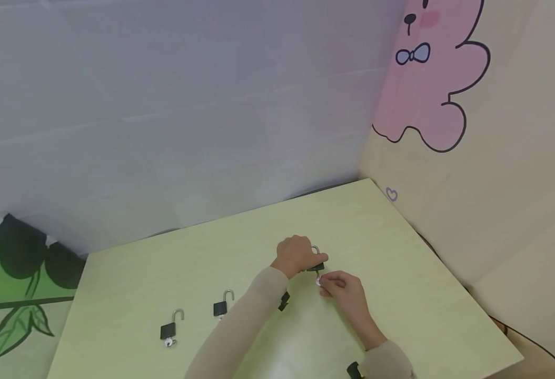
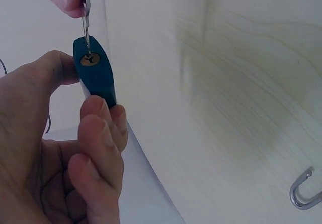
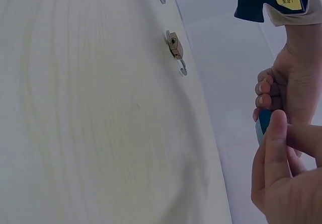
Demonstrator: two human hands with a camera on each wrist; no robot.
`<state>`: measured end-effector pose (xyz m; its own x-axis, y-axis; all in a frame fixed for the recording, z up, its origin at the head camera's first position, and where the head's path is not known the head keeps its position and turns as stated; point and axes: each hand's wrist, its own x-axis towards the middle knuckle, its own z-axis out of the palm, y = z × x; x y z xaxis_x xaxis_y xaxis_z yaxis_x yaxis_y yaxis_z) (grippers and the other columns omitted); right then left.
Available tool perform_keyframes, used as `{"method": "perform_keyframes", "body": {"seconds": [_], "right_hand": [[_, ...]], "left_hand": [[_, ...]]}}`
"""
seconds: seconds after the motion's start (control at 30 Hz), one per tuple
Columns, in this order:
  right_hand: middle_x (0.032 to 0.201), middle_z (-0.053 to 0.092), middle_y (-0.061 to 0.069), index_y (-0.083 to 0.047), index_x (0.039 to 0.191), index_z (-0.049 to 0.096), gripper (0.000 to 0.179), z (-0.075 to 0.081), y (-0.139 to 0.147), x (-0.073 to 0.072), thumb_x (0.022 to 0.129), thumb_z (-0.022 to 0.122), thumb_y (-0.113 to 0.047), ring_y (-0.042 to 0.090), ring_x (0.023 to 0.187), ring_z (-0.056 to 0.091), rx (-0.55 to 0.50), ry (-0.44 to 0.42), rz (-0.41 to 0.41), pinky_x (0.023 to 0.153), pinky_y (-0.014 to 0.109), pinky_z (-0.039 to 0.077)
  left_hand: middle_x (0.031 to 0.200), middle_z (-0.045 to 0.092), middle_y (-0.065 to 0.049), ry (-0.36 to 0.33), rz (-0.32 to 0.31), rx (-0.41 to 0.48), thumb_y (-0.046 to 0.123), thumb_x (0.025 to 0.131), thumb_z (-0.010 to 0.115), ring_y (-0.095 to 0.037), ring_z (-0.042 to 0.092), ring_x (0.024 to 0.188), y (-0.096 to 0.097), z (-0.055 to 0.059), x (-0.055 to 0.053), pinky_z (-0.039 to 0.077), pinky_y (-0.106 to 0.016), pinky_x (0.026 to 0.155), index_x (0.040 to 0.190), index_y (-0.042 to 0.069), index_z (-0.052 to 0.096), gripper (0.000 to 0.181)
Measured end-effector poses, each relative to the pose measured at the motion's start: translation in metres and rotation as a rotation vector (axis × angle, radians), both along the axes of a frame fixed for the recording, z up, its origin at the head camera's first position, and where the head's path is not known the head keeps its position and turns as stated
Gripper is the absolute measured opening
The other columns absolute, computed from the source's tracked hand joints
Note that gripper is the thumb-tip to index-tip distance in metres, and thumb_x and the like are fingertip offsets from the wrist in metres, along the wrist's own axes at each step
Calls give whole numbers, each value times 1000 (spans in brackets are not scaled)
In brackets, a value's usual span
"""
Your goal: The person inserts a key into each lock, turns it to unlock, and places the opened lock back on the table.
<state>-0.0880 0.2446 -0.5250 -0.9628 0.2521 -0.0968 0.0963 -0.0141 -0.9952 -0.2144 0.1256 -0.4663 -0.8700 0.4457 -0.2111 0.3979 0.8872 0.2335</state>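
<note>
My left hand [image 1: 295,256] grips a dark padlock [image 1: 317,266] between thumb and fingers, over the table. Its shackle stands open, pointing away from me. In the left wrist view the padlock body [image 2: 94,80] looks blue, and its brass keyhole faces up towards the key [image 2: 86,20]. My right hand [image 1: 347,296] pinches that key by its head, thumb against fingers. The key's tip is right at the keyhole. From the right wrist view, the right fingers [image 3: 275,143] cover most of the padlock.
Two more padlocks lie to the left on the pale wooden table [image 1: 173,263]: a far-left padlock [image 1: 168,331] and a nearer one [image 1: 220,308]. Both have open shackles and keys at their bases. A cloth wall [image 1: 173,116] rises behind, another [image 1: 509,184] on the right.
</note>
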Motion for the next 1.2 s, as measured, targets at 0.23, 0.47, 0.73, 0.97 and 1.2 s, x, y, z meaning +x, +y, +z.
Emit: {"method": "perform_keyframes", "body": {"seconds": [0.23, 0.47, 0.73, 0.97, 1.2], "right_hand": [[93, 73, 20, 9, 96, 69, 8, -3, -2, -6, 91, 68, 2, 32, 82, 72, -38, 7, -31, 73, 32, 57], [93, 72, 23, 12, 98, 66, 12, -4, -8, -12, 91, 69, 3, 25, 76, 73, -85, 35, -82, 74, 32, 57], [90, 71, 26, 15, 100, 63, 18, -7, -13, -15, 89, 71, 3, 20, 73, 72, -152, 30, -141, 73, 31, 57], [89, 71, 19, 15, 102, 66, 17, -11, -19, -16, 94, 65, 0, 20, 77, 72, -217, -38, -74, 74, 31, 57], [90, 67, 14, 24, 109, 58, 22, -14, -23, -20, 98, 55, 5, 20, 85, 70, -387, -60, -29, 79, 30, 56]], "left_hand": [[49, 50, 5, 3, 10, -27, 60, 81, 57, -13, 48, 44, 2, -2, 0, 36, -28, 42, 56, 19, 57, 48], [56, 55, 4, 5, 32, -47, 59, 78, 58, -15, 52, 48, 4, -2, 0, 40, -30, 44, 60, 18, 60, 44], [62, 57, 2, 7, 55, -47, 58, 78, 59, -17, 55, 54, 5, -2, 2, 43, -33, 47, 66, 18, 63, 42], [61, 56, 2, 10, 50, -56, 60, 79, 59, -16, 54, 53, 0, -3, 0, 43, -31, 47, 65, 18, 62, 45], [61, 56, 1, 7, 37, -18, 58, 78, 59, -17, 54, 53, -3, -4, -2, 43, -31, 46, 66, 16, 61, 44]]}}
